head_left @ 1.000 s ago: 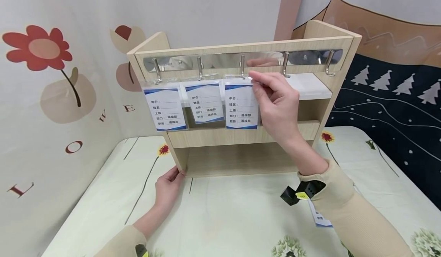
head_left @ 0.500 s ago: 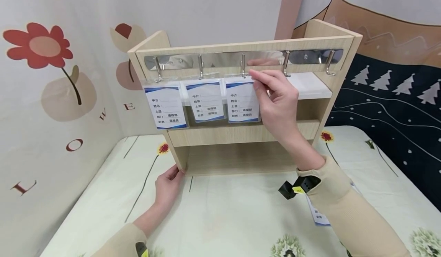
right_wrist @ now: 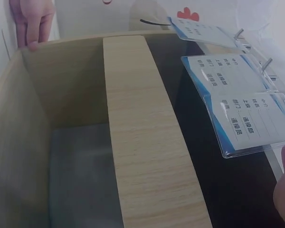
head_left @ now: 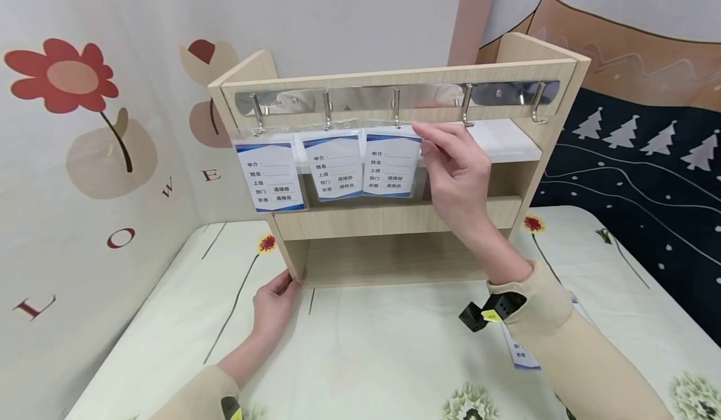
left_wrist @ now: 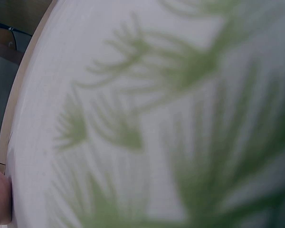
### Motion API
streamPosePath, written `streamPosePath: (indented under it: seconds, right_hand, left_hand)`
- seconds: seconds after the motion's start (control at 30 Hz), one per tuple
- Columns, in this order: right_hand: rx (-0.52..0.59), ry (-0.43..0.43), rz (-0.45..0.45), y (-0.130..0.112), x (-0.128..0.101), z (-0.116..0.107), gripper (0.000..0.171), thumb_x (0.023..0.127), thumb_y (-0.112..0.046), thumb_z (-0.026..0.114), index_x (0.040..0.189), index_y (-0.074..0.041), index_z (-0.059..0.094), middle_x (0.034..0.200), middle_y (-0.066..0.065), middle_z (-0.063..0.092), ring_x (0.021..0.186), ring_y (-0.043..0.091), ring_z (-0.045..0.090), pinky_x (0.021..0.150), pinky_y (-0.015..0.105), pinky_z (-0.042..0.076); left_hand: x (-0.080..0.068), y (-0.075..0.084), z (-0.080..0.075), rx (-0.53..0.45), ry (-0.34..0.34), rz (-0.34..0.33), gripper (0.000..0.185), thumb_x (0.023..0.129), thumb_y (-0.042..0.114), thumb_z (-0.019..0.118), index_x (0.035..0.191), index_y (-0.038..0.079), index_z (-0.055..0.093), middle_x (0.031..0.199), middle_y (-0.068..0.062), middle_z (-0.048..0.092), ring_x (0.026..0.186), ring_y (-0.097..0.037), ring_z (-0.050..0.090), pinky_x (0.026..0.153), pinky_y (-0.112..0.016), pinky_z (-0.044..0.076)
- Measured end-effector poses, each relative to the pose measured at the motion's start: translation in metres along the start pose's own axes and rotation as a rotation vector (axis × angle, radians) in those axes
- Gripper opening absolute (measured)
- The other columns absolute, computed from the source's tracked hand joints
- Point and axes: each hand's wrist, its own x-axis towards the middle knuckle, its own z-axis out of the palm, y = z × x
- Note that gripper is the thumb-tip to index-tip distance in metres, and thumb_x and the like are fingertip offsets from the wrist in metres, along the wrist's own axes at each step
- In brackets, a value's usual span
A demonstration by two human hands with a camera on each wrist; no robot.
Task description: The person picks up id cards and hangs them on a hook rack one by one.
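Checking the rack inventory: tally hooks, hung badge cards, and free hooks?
Hooks on the metal rail: 5
Hung badge cards: 3 (left card, middle card, third card, its top corner pinched by the right hand)
Free hooks: 2
Total hooks plus cards: 8

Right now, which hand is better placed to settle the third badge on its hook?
Probably the right hand: its fingertips are at the top corner of the third badge, below the middle hook. The left hand rests low at the wooden rack's bottom corner, bracing it.
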Motion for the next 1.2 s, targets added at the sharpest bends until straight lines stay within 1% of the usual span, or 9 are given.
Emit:
streamPosePath:
  seconds: [0.1, 0.3, 0.4, 0.53, 0.63, 0.7, 0.9, 1.07, 1.2]
  right_hand:
    - [0.025, 0.017, 0.009, 0.0, -0.004, -0.003, 0.022, 0.092, 0.017, 0.063, 0.109, 0.01, 0.074, 0.105, 0.019, 0.069, 0.099, 0.019, 0.064, 0.084, 0.022, 0.055]
    - [-0.003, 0.043, 0.005, -0.005, -0.012, -0.017, 0.021, 0.09, 0.019, 0.064, 0.107, 0.012, 0.074, 0.105, 0.019, 0.069, 0.098, 0.018, 0.066, 0.088, 0.023, 0.057]
    - [-0.034, 0.025, 0.01, -0.007, -0.016, -0.027, 0.022, 0.089, 0.02, 0.064, 0.107, 0.011, 0.074, 0.107, 0.019, 0.071, 0.1, 0.017, 0.067, 0.091, 0.025, 0.057]
    - [-0.051, -0.024, 0.005, -0.008, -0.024, -0.042, 0.025, 0.087, 0.023, 0.064, 0.107, 0.012, 0.074, 0.107, 0.018, 0.072, 0.104, 0.017, 0.067, 0.093, 0.026, 0.056]
    - [-0.032, -0.089, -0.003, -0.008, -0.032, -0.055, 0.025, 0.084, 0.025, 0.064, 0.105, 0.015, 0.073, 0.107, 0.016, 0.073, 0.101, 0.017, 0.068, 0.091, 0.026, 0.057]
    - [-0.033, -0.156, 0.004, -0.007, -0.04, -0.065, 0.027, 0.083, 0.026, 0.064, 0.105, 0.015, 0.072, 0.108, 0.015, 0.073, 0.101, 0.017, 0.068, 0.09, 0.025, 0.057]
    - [-0.207, -0.377, 0.051, -0.004, -0.072, -0.098, 0.039, 0.078, 0.023, 0.072, 0.113, 0.006, 0.074, 0.105, 0.012, 0.073, 0.094, 0.007, 0.065, 0.082, 0.014, 0.053]
    - [-0.293, -0.533, 0.201, -0.006, -0.097, -0.125, 0.049, 0.084, 0.015, 0.074, 0.129, -0.001, 0.069, 0.115, -0.001, 0.073, 0.091, 0.004, 0.066, 0.07, 0.013, 0.052]
    - [-0.318, -0.632, 0.317, -0.007, -0.111, -0.142, 0.05, 0.09, 0.009, 0.072, 0.138, -0.004, 0.064, 0.124, 0.003, 0.071, 0.094, 0.006, 0.067, 0.078, 0.014, 0.054]
  left_hand:
    - [0.0, 0.0, 0.001, -0.003, 0.003, -0.003, 0.04, 0.102, 0.009, 0.063, 0.14, -0.004, 0.059, 0.134, -0.021, 0.063, 0.124, -0.031, 0.062, 0.092, -0.02, 0.053]
    - [0.0, 0.001, 0.001, -0.003, 0.0, -0.013, 0.04, 0.102, 0.01, 0.063, 0.14, -0.004, 0.059, 0.135, -0.02, 0.062, 0.124, -0.031, 0.062, 0.093, -0.021, 0.053]
    - [0.0, 0.001, 0.002, -0.009, -0.003, -0.018, 0.04, 0.102, 0.01, 0.063, 0.14, -0.004, 0.059, 0.135, -0.021, 0.062, 0.125, -0.031, 0.061, 0.093, -0.02, 0.053]
    - [0.0, 0.0, 0.002, -0.012, 0.001, -0.019, 0.04, 0.102, 0.01, 0.063, 0.14, -0.004, 0.059, 0.135, -0.02, 0.062, 0.124, -0.03, 0.061, 0.088, -0.012, 0.051]
    - [0.001, 0.0, 0.002, -0.008, 0.004, -0.017, 0.04, 0.102, 0.011, 0.063, 0.14, -0.003, 0.06, 0.134, -0.02, 0.063, 0.124, -0.029, 0.061, 0.086, -0.009, 0.049]
    - [0.0, 0.0, 0.001, -0.003, 0.004, -0.016, 0.04, 0.102, 0.012, 0.063, 0.14, -0.003, 0.06, 0.134, -0.02, 0.063, 0.124, -0.03, 0.062, 0.088, -0.011, 0.05]
    - [-0.001, 0.0, 0.001, -0.002, -0.001, -0.015, 0.039, 0.103, 0.011, 0.062, 0.139, -0.004, 0.059, 0.134, -0.021, 0.062, 0.124, -0.031, 0.062, 0.091, -0.017, 0.053]
    - [-0.001, 0.001, 0.001, -0.011, 0.001, -0.004, 0.039, 0.103, 0.008, 0.062, 0.139, -0.005, 0.059, 0.134, -0.022, 0.063, 0.123, -0.031, 0.062, 0.087, -0.011, 0.051]
    - [0.0, 0.002, 0.001, -0.02, -0.003, -0.004, 0.039, 0.102, 0.007, 0.062, 0.139, -0.006, 0.058, 0.134, -0.023, 0.062, 0.124, -0.032, 0.061, 0.088, -0.012, 0.051]
